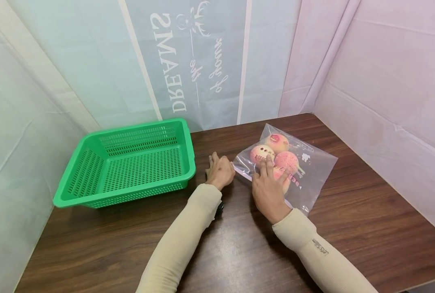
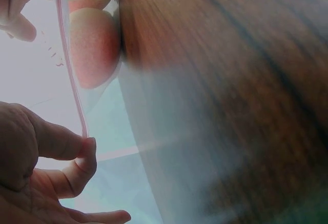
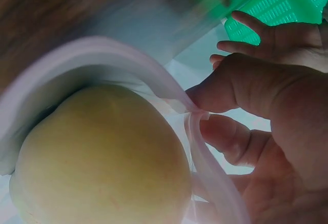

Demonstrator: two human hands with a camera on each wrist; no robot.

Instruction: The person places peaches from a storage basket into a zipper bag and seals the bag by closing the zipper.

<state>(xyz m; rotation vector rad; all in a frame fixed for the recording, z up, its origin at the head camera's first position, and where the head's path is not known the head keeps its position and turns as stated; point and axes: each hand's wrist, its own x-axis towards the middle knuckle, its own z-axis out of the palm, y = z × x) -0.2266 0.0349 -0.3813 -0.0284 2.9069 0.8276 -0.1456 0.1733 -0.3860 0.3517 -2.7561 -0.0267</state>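
Note:
A clear plastic zip bag (image 1: 314, 171) with pink print lies on the table and holds several pink and yellow peaches (image 1: 287, 161). In the left wrist view, thumb and forefinger of my left hand (image 1: 221, 172) pinch the end of the bag's pink zip strip (image 2: 73, 75). My right hand (image 1: 270, 195) lies over the bag's near side. Its thumb and forefinger pinch the bag's rim at a small pale tab in the right wrist view. There the bag's mouth gapes, with a yellow peach (image 3: 107, 157) just inside.
To the left stands a green perforated plastic basket (image 1: 189, 160) with nothing seen in it. Brown wood-grain table (image 1: 235, 252) lies under everything. A printed cloth (image 1: 188, 61) hangs behind, and pale sheets (image 1: 393, 89) wall off both sides.

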